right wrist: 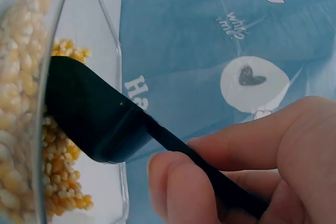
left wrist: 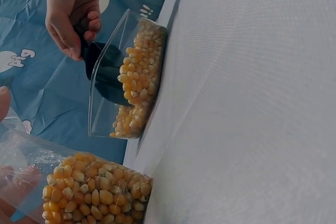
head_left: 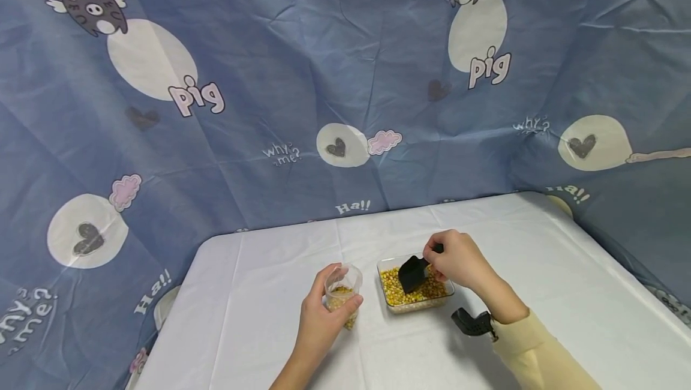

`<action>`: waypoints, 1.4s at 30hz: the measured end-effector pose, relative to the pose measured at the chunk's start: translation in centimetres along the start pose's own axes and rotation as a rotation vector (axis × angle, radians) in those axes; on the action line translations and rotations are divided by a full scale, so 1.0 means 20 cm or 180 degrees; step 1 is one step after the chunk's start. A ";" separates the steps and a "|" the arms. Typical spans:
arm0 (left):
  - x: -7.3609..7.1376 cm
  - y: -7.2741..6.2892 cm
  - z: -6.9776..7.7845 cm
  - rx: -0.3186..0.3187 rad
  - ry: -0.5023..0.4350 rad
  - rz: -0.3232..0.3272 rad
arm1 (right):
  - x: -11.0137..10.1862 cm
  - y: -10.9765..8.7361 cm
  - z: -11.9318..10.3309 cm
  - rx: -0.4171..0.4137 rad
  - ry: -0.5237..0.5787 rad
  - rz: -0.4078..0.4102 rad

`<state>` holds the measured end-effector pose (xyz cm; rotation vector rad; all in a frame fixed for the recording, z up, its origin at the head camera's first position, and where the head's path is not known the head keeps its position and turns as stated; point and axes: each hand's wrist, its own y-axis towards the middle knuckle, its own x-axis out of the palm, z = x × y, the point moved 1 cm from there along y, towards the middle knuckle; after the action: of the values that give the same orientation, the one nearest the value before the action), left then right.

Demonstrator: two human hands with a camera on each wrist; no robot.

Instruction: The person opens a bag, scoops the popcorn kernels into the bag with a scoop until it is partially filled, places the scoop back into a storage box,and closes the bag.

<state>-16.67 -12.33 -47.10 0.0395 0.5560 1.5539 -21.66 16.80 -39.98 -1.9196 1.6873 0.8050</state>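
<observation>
My right hand (head_left: 457,259) grips the handle of a small black scoop (head_left: 413,274). The scoop's blade dips into yellow corn kernels (left wrist: 140,72) in a clear rectangular container (head_left: 400,309), as the left wrist view shows from the side. Thumb and fingers pinch the handle close behind the blade in the right wrist view. To the left of the container, my left hand (head_left: 320,312) is wrapped around a clear plastic cup (head_left: 345,282). Corn kernels (left wrist: 94,190) fill the lower part of this cup, which stands upright near the tablecloth.
A white cloth (head_left: 281,276) covers the table. Behind it hangs a blue curtain (head_left: 281,78) printed with pigs, hearts and words. A black strap mount (head_left: 472,322) juts out from the right wrist, near the container's front right corner.
</observation>
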 end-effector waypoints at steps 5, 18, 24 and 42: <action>0.00 0.00 0.00 0.0014 0.0002 -0.0011 | -0.04 0.00 0.01 -0.0002 0.0002 0.0000; 0.01 0.00 0.00 -0.0008 0.0014 -0.0022 | -0.12 -0.03 -0.01 -0.0012 -0.0409 0.0087; 0.01 0.00 0.00 -0.0113 0.0033 -0.0031 | -0.15 -0.07 -0.06 -0.0229 -0.0784 0.0383; 0.01 0.00 0.00 -0.0099 -0.0021 -0.0029 | -0.08 -0.13 -0.15 -0.0627 -0.1444 0.0717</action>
<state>-16.65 -12.08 -47.28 0.0183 0.5259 1.5527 -18.77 16.32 -36.78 -1.5199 1.5954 1.4186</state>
